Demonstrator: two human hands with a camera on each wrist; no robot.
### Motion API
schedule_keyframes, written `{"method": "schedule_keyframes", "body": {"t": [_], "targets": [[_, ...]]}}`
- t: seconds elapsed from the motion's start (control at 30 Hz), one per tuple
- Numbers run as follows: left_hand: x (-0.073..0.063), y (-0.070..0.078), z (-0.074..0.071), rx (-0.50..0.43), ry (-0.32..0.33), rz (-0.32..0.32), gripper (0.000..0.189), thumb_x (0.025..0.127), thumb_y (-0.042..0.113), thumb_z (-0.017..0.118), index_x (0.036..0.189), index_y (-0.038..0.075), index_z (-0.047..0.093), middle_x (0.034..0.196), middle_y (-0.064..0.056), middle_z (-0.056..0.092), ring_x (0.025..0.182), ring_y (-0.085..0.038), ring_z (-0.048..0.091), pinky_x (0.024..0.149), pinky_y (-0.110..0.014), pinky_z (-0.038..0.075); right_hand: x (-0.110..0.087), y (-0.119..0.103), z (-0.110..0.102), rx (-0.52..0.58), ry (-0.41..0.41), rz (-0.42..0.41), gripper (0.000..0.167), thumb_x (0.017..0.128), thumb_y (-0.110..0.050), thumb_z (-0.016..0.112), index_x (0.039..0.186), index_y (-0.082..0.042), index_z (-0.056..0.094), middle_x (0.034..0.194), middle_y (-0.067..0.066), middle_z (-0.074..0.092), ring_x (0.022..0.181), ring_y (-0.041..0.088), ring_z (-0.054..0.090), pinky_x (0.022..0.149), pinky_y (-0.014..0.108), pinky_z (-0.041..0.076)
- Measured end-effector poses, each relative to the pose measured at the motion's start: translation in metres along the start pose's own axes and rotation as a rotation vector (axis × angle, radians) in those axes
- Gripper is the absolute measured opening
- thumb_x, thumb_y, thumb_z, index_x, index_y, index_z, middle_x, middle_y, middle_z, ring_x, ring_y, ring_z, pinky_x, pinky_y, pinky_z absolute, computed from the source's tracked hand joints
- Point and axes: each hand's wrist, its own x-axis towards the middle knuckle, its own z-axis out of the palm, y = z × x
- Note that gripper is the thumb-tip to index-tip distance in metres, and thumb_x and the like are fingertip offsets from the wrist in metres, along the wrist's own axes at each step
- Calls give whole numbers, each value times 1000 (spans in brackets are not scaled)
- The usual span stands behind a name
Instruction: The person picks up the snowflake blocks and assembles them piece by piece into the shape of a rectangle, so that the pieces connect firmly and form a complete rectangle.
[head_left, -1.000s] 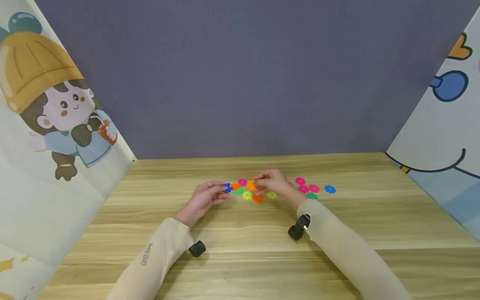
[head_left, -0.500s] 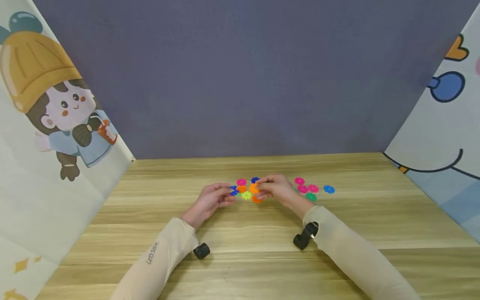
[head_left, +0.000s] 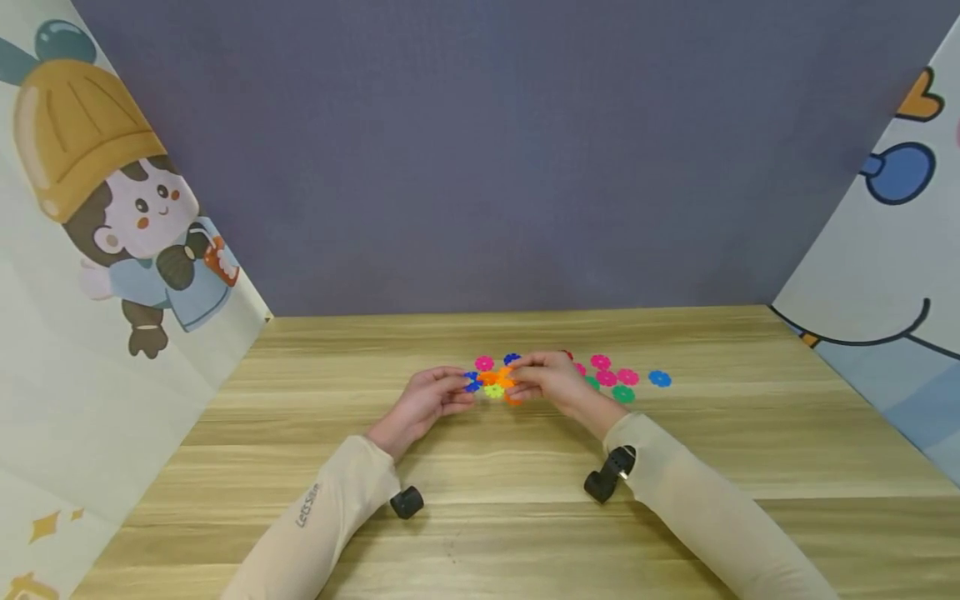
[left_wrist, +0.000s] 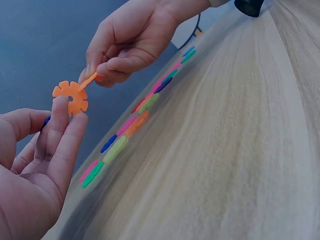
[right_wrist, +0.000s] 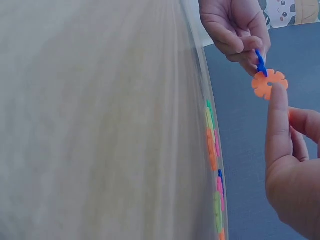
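My left hand [head_left: 425, 404] pinches a blue notched plastic disc [right_wrist: 260, 62], the flower-shaped interlocking kind. An orange notched disc [left_wrist: 75, 95] sticks out from the blue one at an angle, its edge at the blue disc's edge. Thumb and fingers of my right hand [head_left: 553, 385] pinch a second, lighter orange disc [left_wrist: 89, 80]. In the left wrist view this disc is seen nearly edge-on, its rim right at a slot of the first orange disc. Both hands are raised over the table, and the right fingers partly hide the lighter disc in the head view.
More discs lie flat on the wooden table [head_left: 480, 500]: a pink one [head_left: 484, 363], a yellow-green one [head_left: 494, 390] and a dark blue one [head_left: 512, 359] under the hands. Further right are several pink discs [head_left: 606, 378], a green one [head_left: 623, 393] and a blue one [head_left: 660, 378].
My left hand has moved right with the blue and orange discs, closing the gap to the lighter orange disc. My right hand has shifted slightly, uncovering a dark blue disc behind it.
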Motion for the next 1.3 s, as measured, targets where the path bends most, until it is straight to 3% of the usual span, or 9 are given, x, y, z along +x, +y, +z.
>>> {"method": "schedule_keyframes", "body": {"t": [0.27, 0.57, 1.03, 1.3], "targets": [[1, -2, -1, -29, 3, 2, 20, 100, -5, 52, 119, -10, 54, 77, -7, 67, 70, -14, 69, 75, -34, 62, 2, 4, 1, 21, -3, 4, 33, 94, 10, 54, 123, 25, 50, 84, 11, 68, 67, 17, 71, 69, 31, 62], [2, 1, -2, -28, 24, 4, 22, 99, -6, 53, 120, -11, 54, 78, -7, 66, 70, -14, 69, 78, -36, 61, 4, 4, 5, 68, 32, 40, 32, 96, 11, 53, 125, 24, 49, 84, 12, 67, 67, 17, 71, 70, 31, 62], [5, -1, -3, -49, 27, -1, 24, 99, -7, 52, 122, -14, 51, 78, -7, 67, 70, -14, 69, 78, -36, 61, 5, 2, 8, 56, 41, 48, 31, 97, 11, 52, 125, 24, 48, 89, 14, 67, 69, 17, 71, 73, 32, 62], [8, -5, 0, -105, 60, 11, 13, 100, -7, 50, 112, -9, 55, 76, -7, 66, 68, -13, 68, 76, -34, 62, 7, 2, 10, 90, 100, 75, 34, 98, 10, 52, 129, 22, 47, 97, 19, 65, 70, 18, 72, 73, 31, 61]]}}
